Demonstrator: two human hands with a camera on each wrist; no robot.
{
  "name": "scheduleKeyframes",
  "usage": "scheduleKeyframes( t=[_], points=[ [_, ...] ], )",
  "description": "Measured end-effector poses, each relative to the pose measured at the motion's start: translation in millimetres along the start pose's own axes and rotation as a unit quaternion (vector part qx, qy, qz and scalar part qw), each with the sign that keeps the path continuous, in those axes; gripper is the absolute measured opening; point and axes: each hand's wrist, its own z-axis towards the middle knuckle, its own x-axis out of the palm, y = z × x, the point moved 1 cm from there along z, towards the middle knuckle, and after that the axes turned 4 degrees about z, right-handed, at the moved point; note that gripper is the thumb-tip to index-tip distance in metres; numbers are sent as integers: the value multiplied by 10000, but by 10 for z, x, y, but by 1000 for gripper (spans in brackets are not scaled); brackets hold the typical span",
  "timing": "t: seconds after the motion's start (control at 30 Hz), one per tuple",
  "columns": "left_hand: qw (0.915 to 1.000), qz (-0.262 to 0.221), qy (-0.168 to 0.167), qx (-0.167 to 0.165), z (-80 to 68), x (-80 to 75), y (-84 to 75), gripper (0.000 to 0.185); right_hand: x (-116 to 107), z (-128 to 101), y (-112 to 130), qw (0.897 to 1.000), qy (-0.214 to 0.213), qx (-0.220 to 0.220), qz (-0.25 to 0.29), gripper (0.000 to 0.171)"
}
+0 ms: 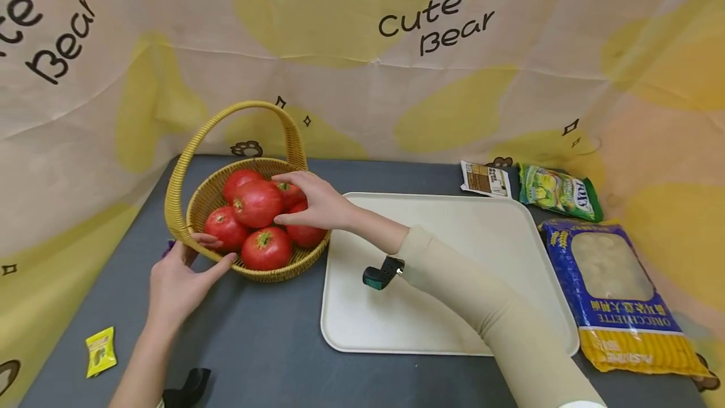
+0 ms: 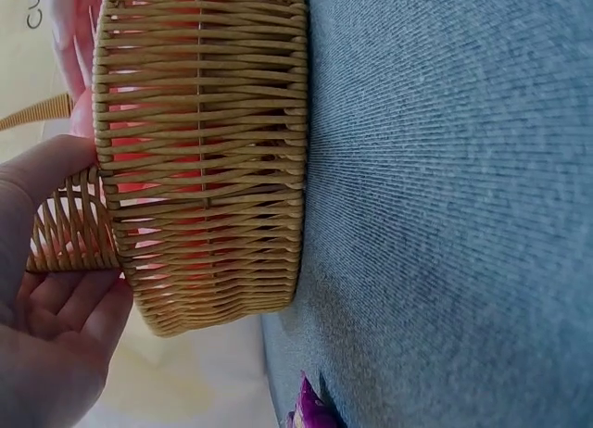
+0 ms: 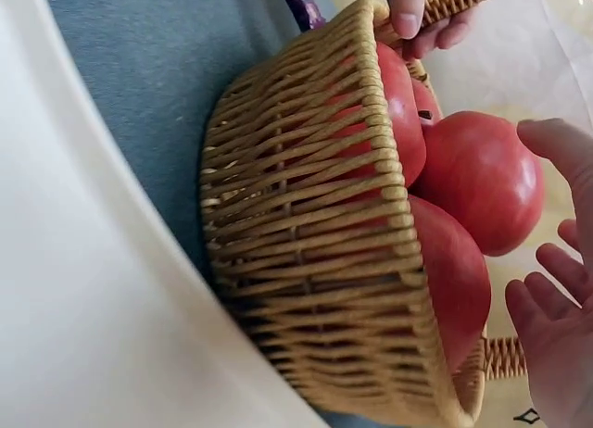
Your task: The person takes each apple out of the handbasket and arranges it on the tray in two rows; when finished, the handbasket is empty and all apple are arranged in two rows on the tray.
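A yellow wicker basket (image 1: 257,274) with a tall arched handle stands at the left of the table, holding several red apples (image 1: 226,228). My left hand (image 1: 178,282) grips the basket where rim and handle meet; in the left wrist view its thumb lies on the rim and its fingers behind the handle's base. Over the basket's right side reaches my right hand (image 1: 320,202), thumb and fingers spread beside the topmost apple (image 1: 258,204). In the right wrist view a gap shows between that hand (image 3: 565,280) and the top apple (image 3: 482,182).
A white tray (image 1: 453,326) lies right of the basket. Beyond it are a blue and yellow pasta bag (image 1: 634,320), a green packet (image 1: 557,192) and a brown and white packet (image 1: 486,179). A small yellow packet (image 1: 101,351) lies front left; a purple wrapper (image 2: 313,409) lies by the basket.
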Motion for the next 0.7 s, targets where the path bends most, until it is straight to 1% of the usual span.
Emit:
scheduleKeyframes(
  t=[0.2, 0.3, 0.4, 0.57, 0.7],
  points=[
    [9998, 78, -122, 109, -4, 10, 18, 41, 145, 252, 15, 9990, 373, 173, -199, 84],
    [9996, 144, -196, 171, -12, 10, 17, 40, 212, 324, 1, 9977, 540, 287, -279, 91],
    [9993, 183, -237, 203, -16, 6, 12, 40, 269, 368, -19, 9970, 612, 367, -309, 96],
    [9993, 205, -243, 186, -27, 11, 7, 41, 323, 383, -32, 9969, 538, 372, -434, 98],
    [9994, 219, -202, 163, -44, 15, 8, 41, 342, 354, -28, 9970, 294, 264, -669, 94]
  ],
)
